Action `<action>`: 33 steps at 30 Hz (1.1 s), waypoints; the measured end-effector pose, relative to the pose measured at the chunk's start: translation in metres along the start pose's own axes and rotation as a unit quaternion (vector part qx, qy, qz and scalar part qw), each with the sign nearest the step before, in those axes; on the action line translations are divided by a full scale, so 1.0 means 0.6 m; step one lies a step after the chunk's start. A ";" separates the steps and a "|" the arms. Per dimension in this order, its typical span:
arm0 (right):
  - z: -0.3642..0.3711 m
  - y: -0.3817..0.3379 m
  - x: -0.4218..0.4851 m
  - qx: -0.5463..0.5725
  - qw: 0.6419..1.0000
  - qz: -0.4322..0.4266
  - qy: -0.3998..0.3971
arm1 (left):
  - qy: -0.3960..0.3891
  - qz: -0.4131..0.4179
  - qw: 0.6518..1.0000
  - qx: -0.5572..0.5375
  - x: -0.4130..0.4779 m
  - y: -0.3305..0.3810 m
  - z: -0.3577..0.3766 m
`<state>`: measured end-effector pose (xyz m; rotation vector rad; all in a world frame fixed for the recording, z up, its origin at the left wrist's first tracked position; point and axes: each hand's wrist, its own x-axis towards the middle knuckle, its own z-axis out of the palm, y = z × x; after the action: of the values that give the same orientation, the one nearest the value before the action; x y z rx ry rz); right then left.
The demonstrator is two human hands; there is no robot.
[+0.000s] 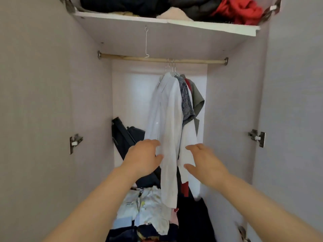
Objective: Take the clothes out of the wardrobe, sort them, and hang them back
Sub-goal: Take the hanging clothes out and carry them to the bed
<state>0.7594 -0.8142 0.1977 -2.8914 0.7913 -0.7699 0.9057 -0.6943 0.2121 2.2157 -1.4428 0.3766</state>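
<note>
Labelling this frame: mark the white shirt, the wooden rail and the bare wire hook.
white shirt (167, 119), head view, front panel.
wooden rail (122, 56), head view, bare left stretch.
bare wire hook (146, 44), head view, straight shank.

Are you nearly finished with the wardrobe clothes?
Hard to tell. A white shirt and other garments hang bunched on the rod. The left hand and right hand are open and reach toward that shirt, holding nothing. Left to do: the pile on the wardrobe floor and the heaps on the top shelf look unsorted.

Shirts (167, 110) hang on rail (131, 58) right of centre, under shelf (122, 17) w/ clothes heap (122, 4); pile (148, 212) below them.
</note>
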 end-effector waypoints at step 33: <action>-0.044 0.099 0.824 -0.086 0.943 -0.095 0.307 | 0.251 0.065 0.964 -0.062 0.665 -0.259 -0.013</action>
<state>1.0880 -1.1051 0.4346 -2.9167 0.6356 -1.7583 1.2116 -0.9502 0.3690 1.7591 -1.2890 0.8042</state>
